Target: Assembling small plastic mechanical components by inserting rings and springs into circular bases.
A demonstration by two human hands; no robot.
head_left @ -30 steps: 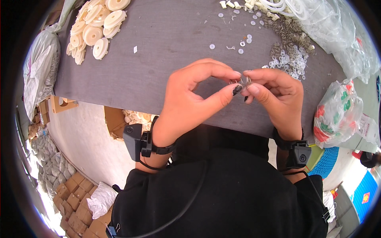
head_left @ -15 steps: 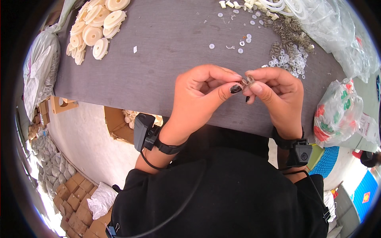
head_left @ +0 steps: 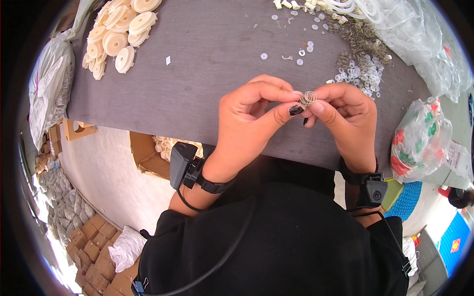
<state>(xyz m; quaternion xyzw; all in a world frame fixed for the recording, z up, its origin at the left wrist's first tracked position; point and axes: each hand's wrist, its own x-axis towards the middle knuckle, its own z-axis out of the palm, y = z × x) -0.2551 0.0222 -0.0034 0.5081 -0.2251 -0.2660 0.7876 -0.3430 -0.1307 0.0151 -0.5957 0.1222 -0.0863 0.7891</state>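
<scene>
Above the grey table [head_left: 187, 98], my two hands meet at a small coiled metal spring [head_left: 308, 98]. My left hand [head_left: 247, 116] pinches its left side between thumb and forefinger. On the other side, my right hand [head_left: 348, 113] grips it with thumb and fingertips, the remaining fingers curled. Whether it is one spring or a few tangled together I cannot tell. Beyond my right hand lie a heap of similar springs [head_left: 363, 42] and a pile of small translucent washers [head_left: 358, 76].
Cream plastic discs [head_left: 115, 44] are piled at the far left. White tubing [head_left: 340, 6] and clear plastic bags [head_left: 414, 34] lie at the far right. A bag of red and green pieces [head_left: 419, 140] sits at the right edge. Below the table stands an open cardboard box [head_left: 145, 158].
The spring has turned in my fingertips, so its round coils show more openly. My left hand has shifted very slightly; my right hand stays nearly in place.
</scene>
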